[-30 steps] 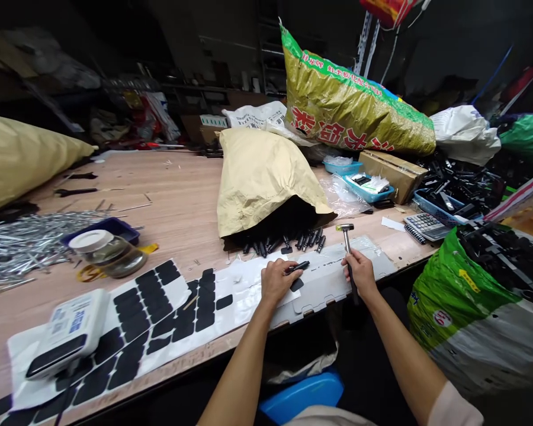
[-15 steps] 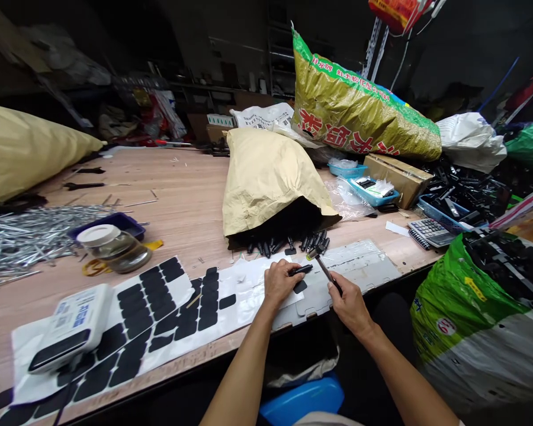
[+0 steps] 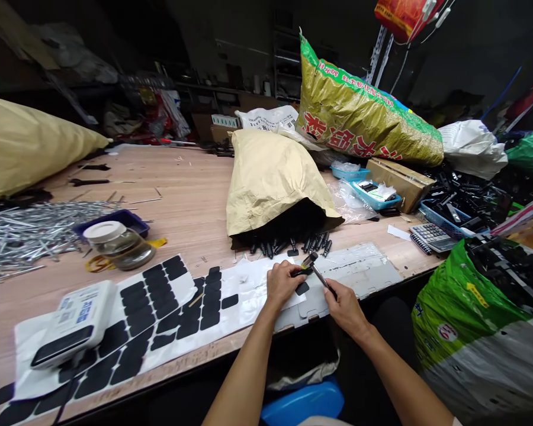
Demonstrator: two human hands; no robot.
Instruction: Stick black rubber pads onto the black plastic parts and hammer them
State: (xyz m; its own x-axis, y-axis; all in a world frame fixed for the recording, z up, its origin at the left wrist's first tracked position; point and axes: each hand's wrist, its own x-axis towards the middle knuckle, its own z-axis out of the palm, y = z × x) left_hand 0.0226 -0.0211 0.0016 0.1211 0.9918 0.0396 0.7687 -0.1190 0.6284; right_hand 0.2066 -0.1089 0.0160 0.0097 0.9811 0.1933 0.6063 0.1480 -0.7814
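My left hand (image 3: 284, 283) is closed on a small black cylindrical part (image 3: 299, 273), pinned low over the grey board (image 3: 359, 266). In my right hand (image 3: 347, 309) is a small hammer (image 3: 320, 276), gripped by its dark handle. The hammer's head is at the free end of the black part; whether they touch I cannot tell. A black rounded sticker (image 3: 302, 288) lies just beside my left fingers. Beyond my hands, several similar black parts (image 3: 313, 242) spill from the mouth of a tan paper sack (image 3: 270, 183).
White sheets with black stickers (image 3: 206, 296) spread to the left, under a white scale-like device (image 3: 77, 322). Behind them stand a jar (image 3: 118, 245) and a pile of metal rods (image 3: 22, 236). A calculator (image 3: 432, 235) and a green sack (image 3: 448, 302) are at right.
My right hand has moved a little left, bringing the hammer's head down and left to the black part. My left hand keeps its hold. The view has shifted slightly.
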